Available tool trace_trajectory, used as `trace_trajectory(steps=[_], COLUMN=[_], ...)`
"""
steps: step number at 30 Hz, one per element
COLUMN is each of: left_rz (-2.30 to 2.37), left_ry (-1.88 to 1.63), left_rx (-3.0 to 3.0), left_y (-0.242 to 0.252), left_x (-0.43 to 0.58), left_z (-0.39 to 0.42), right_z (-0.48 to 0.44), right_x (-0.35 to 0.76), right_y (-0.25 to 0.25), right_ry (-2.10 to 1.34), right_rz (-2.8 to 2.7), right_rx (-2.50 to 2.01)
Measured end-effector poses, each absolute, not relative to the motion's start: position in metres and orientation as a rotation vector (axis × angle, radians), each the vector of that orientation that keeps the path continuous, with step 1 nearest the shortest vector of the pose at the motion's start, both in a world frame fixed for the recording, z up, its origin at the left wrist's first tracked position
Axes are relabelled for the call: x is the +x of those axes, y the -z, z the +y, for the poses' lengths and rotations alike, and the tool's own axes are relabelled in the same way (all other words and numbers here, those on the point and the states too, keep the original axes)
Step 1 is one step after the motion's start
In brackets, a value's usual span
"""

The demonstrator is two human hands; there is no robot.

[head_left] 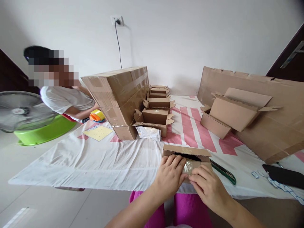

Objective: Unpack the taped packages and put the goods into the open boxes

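A small cardboard box stands at the front edge of the table, its top flap raised and a dark gap showing beneath. Clear tape shines on its near side, between my two hands. My left hand lies on the left part of the box, fingers resting over its near top edge. On the right part, my right hand has its fingers bent against the near side by the tape; whether they pinch anything is hidden. A green cutter lies just right of the box.
Stacked taped boxes stand left of a row of open boxes with a white packet in front. Two open boxes lean by a large cardboard sheet. A phone lies right. A person sits left near a fan.
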State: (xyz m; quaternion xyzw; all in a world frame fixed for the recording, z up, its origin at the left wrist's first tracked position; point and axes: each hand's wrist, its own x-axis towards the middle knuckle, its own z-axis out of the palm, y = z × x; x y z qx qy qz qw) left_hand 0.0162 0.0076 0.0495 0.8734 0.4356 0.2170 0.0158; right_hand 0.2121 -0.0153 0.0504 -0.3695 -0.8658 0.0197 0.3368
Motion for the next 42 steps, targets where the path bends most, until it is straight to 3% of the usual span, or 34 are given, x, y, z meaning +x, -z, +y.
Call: trace_trajectory(steps=[7, 19, 29, 42], left_rz=[1.386, 1.427, 1.030, 1.287], left_ry=[-0.463, -0.662, -1.014, -0.875], left_rx=[2.782, 2.628, 2.516, 2.373], left_y=[-0.060, -0.052, -0.056, -0.057], left_x=[0.021, 0.018, 0.014, 0.030], left_z=[0.013, 0.013, 0.014, 0.011], right_z=[-0.019, -0.023, -0.020, -0.018], right_x=[0.219, 0.223, 0.221, 0.224], right_y=[-0.050, -0.053, -0.050, -0.046], right_ry=[-0.061, -0.073, -0.095, -0.134], right_rz=[-2.261, -2.142, -2.058, -2.056], right_rx=[-0.934, -0.890, -0.960, -0.975])
